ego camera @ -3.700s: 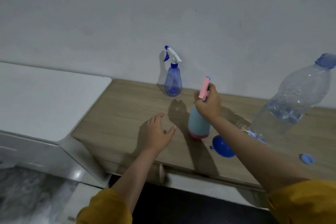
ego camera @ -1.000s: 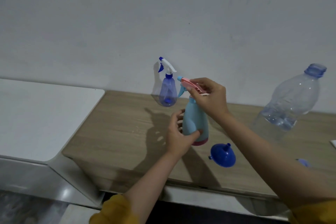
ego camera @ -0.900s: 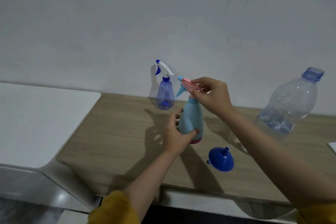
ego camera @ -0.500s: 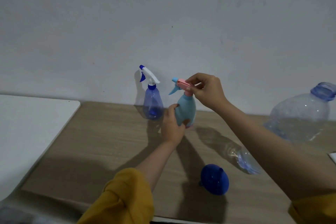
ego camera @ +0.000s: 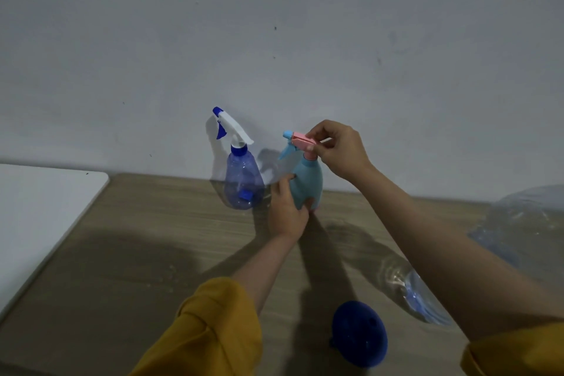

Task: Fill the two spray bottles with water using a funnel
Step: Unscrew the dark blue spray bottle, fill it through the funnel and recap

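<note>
Light-blue spray bottle (ego camera: 308, 185), upright: body gripped low by left hand (ego camera: 287, 210), pink trigger head (ego camera: 302, 141) pinched directly above by right hand (ego camera: 338, 149)

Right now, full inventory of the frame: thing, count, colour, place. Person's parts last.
light blue spray bottle: 1, light blue body, pink trigger head, upright on the counter near the wall
clear blue spray bottle: 1, see-through blue, white and blue trigger head, upright just left of the light blue one
funnel: 1, dark blue, wide end down on the counter's near part
water bottle: 1, large, clear, cut off at the right edge
counter: 1, wood grain, against the wall
white surface: 1, white, left of the counter
wall: 1, grey-white, behind
sleeves: 2, mustard yellow, bottom edge
left hand: 1, grips the light blue bottle's body
right hand: 1, pinches its pink head
</note>
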`<state>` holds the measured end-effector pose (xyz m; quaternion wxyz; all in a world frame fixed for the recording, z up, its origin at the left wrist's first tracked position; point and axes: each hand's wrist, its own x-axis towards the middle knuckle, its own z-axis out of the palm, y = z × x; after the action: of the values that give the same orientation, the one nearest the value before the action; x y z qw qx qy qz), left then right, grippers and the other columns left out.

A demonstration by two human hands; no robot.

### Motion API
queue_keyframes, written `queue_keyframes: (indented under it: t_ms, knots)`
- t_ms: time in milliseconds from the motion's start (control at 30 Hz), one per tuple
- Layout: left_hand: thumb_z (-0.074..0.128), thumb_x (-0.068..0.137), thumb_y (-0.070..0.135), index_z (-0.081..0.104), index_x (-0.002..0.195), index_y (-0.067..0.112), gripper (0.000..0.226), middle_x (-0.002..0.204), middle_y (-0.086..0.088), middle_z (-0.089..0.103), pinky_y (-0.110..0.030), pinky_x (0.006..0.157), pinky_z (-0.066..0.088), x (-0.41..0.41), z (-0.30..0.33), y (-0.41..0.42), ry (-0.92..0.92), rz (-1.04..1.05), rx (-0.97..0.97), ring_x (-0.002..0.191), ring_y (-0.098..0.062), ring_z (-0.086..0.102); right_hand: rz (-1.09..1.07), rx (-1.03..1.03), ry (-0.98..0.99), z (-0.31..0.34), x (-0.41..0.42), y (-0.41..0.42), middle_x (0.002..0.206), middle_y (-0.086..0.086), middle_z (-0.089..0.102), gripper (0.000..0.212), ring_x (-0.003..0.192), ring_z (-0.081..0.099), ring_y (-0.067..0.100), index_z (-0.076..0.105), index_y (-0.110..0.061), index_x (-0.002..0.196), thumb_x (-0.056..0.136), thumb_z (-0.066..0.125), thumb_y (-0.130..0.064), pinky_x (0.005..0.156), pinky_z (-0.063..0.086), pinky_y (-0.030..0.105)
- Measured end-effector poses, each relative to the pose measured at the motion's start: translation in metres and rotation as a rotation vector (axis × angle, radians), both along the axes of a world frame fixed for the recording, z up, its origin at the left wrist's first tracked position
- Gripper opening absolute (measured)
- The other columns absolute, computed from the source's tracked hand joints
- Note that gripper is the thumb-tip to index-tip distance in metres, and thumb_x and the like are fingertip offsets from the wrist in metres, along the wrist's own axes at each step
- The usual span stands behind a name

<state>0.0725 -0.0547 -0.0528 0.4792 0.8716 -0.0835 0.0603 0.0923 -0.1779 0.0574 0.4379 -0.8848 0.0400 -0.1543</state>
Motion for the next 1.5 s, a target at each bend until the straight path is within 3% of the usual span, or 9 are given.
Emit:
queue_keyframes:
  t_ms: [167,367,633,767,867,1000,1133,1400,1500]
  knots:
    - [0.072,0.078,0.030,0.044,0.126,0.017,0.057,0.131,-0.004,0.046,-0.029,0.090,0.046,-0.004,0.000,0.008,-0.062,0.021,0.049,0.119,-0.020,0.047,-0.021,-0.211,-0.056,-0.004,-0.001,0.006,0.100,0.006,0.066,0.019,0.091,0.061,0.021,0.065,-0.017,0.094,0.078,0.076,-0.016,0.075,0.052,0.031]
    - [0.076,0.072,0.031,0.051,0.120,0.007,0.059,0.130,-0.017,0.044,-0.047,0.087,0.050,-0.010,0.000,0.048,-0.243,0.288,0.013,0.114,-0.032,0.048,0.045,-0.259,-0.578,0.002,-0.004,0.050,0.086,0.010,0.067,0.009,0.078,0.062,0.018,0.068,-0.003,0.088,0.081,0.069,-0.008,0.071,0.046,0.013]
    - [0.081,0.068,0.029,0.042,0.130,0.009,0.076,0.132,-0.010,0.050,-0.044,0.104,0.038,0.026,0.015,0.103,-0.185,0.237,0.000,0.122,-0.027,0.045,0.140,-0.111,-0.245,-0.005,0.023,0.106,0.107,0.007,0.066,0.031,0.088,0.062,0.015,0.063,-0.014,0.109,0.082,0.074,-0.021,0.075,0.056,0.025]
    - [0.081,0.069,0.022,0.038,0.133,0.016,0.076,0.129,-0.006,0.053,-0.041,0.090,0.052,0.030,0.014,0.105,-0.070,0.128,-0.069,0.115,-0.025,0.053,0.100,-0.132,-0.166,-0.023,0.033,0.120,0.109,0.007,0.065,0.041,0.091,0.063,0.022,0.050,-0.020,0.112,0.080,0.075,-0.024,0.076,0.058,0.039]
    - [0.075,0.076,0.012,0.033,0.135,0.016,0.073,0.132,0.001,0.048,-0.014,0.084,0.047,0.033,0.016,0.101,-0.013,0.056,-0.157,0.117,-0.016,0.049,0.044,-0.132,-0.198,-0.032,0.035,0.129,0.107,0.007,0.065,0.044,0.087,0.063,0.022,0.045,-0.019,0.114,0.082,0.074,-0.024,0.071,0.057,0.033]
    - [0.069,0.081,0.002,0.040,0.126,0.020,0.056,0.121,0.005,0.052,-0.007,0.070,0.049,0.030,0.014,0.098,-0.068,0.087,-0.178,0.115,-0.019,0.052,-0.020,-0.107,-0.275,-0.035,0.032,0.131,0.097,0.008,0.065,0.035,0.082,0.063,0.023,0.048,-0.014,0.112,0.084,0.069,-0.016,0.062,0.052,0.027]
    - [0.080,0.070,0.012,0.043,0.130,0.015,0.070,0.130,-0.004,0.052,-0.022,0.085,0.048,0.015,0.021,0.101,-0.096,0.093,-0.183,0.117,-0.020,0.052,-0.008,-0.007,-0.325,-0.025,0.015,0.125,0.092,0.005,0.063,0.035,0.074,0.063,0.023,0.048,-0.018,0.107,0.081,0.072,-0.014,0.063,0.056,0.040]
    - [0.086,0.057,0.039,0.048,0.122,0.012,0.079,0.120,-0.004,0.050,-0.005,0.074,0.033,-0.076,0.031,0.105,-0.234,0.020,-0.061,0.102,-0.011,0.049,0.024,0.137,-0.290,0.005,-0.091,0.103,0.086,-0.014,0.062,0.044,0.066,0.067,0.015,0.050,-0.028,0.101,0.072,0.078,-0.010,0.058,0.057,0.042]
    - [0.084,0.058,0.041,0.045,0.125,0.013,0.082,0.125,-0.005,0.045,-0.009,0.076,0.036,-0.114,0.023,0.100,-0.199,-0.042,-0.064,0.104,-0.011,0.047,0.043,0.101,-0.278,0.006,-0.134,0.095,0.088,-0.018,0.061,0.045,0.068,0.068,0.014,0.050,-0.025,0.102,0.072,0.080,-0.009,0.058,0.058,0.041]
